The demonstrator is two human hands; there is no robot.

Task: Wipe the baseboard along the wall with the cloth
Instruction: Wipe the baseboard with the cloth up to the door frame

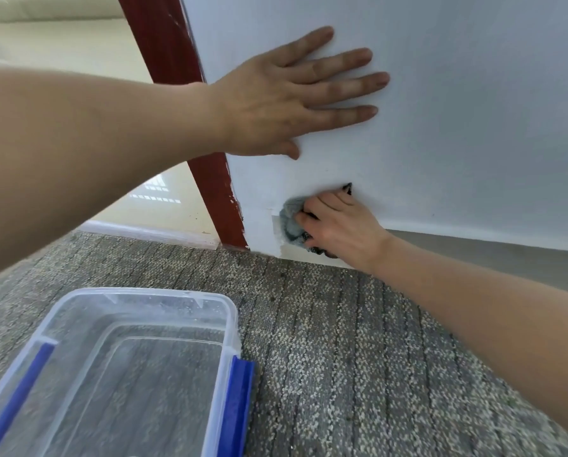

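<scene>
**Baseboard wipe: caught right at the corner end**

So in this shot the right hand (338, 229) had its fingers curled tight around a bunched-up blue-grey cloth (290, 222), pressing it against the low end of the wall in the middle of the frame, just beside the red-brown door frame (167, 44). The grey baseboard (506, 258) ran off from under that wrist toward the right edge, and my guess is nearly all of it was yet to be wiped.

The left hand (276, 107) held nothing. It was flat on the white wall (457, 143) with fingers spread, upper middle, probably just for balance.

What I'd have worried about:
- A dark corner of the cloth poked up above the knuckles onto the white paint, so a damp rag riding that high could leave streaks.
- The cloth was wadded into a ball, so only a small patch touched. Easy to miss the top edge of the board.
- The clear container (229, 311) with blue latches at lower left looked to hold water and sat near the arms. One careless elbow and the grey carpet (358, 341) gets soaked.
</scene>
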